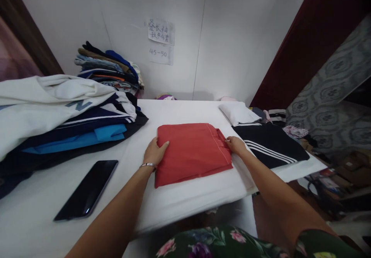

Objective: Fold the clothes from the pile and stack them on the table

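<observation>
A red garment [191,149] with pale stitching lies folded into a flat rectangle on the white table; its exact kind cannot be made out. My left hand [155,151] grips its left edge, thumb on top and the other fingers partly hidden along the side. At the opposite edge, my right hand [234,145] pinches the layered fabric near the upper right corner. The garment rests on the table between both hands.
Left of it are a heap of clothes with a white sweatshirt [52,95] on top, a phone [87,190] and a stack of folded clothes [107,66]. On the right lie a black striped garment [272,144] and a white folded one [239,113]. The table's front edge [199,215] runs close to me.
</observation>
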Demonstrator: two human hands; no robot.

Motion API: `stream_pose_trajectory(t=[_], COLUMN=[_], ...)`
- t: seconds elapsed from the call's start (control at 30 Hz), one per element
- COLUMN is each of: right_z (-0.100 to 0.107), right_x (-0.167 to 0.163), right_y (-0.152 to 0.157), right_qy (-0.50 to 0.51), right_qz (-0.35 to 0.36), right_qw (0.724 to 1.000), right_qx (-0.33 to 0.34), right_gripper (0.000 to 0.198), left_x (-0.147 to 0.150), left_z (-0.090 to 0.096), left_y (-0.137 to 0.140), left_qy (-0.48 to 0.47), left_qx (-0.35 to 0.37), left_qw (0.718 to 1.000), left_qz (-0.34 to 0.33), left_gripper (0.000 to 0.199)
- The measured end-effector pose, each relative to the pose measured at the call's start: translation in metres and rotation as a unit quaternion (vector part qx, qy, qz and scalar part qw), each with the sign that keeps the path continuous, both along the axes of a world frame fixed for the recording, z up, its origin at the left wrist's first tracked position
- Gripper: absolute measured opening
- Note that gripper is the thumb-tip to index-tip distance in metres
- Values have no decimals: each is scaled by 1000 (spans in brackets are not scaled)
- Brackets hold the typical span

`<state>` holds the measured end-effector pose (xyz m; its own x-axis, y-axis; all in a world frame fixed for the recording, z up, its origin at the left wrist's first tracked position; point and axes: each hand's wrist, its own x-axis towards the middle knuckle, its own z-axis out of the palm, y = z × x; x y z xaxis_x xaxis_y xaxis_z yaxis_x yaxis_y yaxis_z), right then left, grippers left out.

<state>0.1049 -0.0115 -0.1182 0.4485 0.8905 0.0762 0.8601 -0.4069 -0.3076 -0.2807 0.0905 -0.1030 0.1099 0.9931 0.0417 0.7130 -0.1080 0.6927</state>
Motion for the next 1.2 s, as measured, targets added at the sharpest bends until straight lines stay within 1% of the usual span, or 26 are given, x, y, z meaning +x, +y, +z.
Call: stream_pose_trajectory(t=[0.1, 0.2, 0.23, 0.3, 0.37, 0.43, 0.57, 0.73, 0.83, 0.9, 1.0, 1.1, 1.2], right_z=[7, 9, 8, 4, -2, -5, -2, 8, 10, 9, 10, 12, 12], right_x=[-10, -23, -27, -33, -34, -32, -28, -28, -32, -36, -41, -44, -45], right_y=[10, 24, 28, 32, 33, 32, 31, 27, 22, 23, 29, 37, 41], right_qy=[-19, -11, 4, 47, 86, 104, 105, 89, 79, 83, 96, 111, 129], right_qz=[36, 91, 110, 129, 121, 116, 113, 39, 16, 18, 26, 25, 21], right_qw=[999, 995, 993, 990, 989, 987, 988, 994, 994, 994, 994, 993, 991], right_qx=[18, 44, 44, 20, -15, -30, -4, 53, 76, 73, 52, 34, 31], right_gripper=[40, 55, 60, 66, 67, 65, 60, 53, 52, 46, 41, 44, 46], left_x=[0, -1, -1, -1, -1, -1, -1, -1, -1, -1, 0, 0, -1], left_z=[-2, -3, -3, -3, -3, -4, -6, -5, -4, -5, -5, -6, -7], left_y=[1, 1, 1, 1, 1, 1, 2, 1, 0, 0, 1, 2, 2], left_qy=[4, 2, 2, 2, -2, -6, -4, -6, -2, -1, -1, 0, 0], left_qx=[8, 10, 9, 4, 2, 5, 16, 16, 12, 12, 16, 20, 19], left_qw=[1000, 1000, 1000, 1000, 1000, 1000, 1000, 1000, 1000, 1000, 1000, 1000, 1000], left_qz=[-3, -1, 0, 2, 1, -1, -5, -7, -8, -6, -4, -4, -3], left_gripper=[66, 66, 65, 66, 66, 65, 63, 64, 65, 64, 62, 61, 62])
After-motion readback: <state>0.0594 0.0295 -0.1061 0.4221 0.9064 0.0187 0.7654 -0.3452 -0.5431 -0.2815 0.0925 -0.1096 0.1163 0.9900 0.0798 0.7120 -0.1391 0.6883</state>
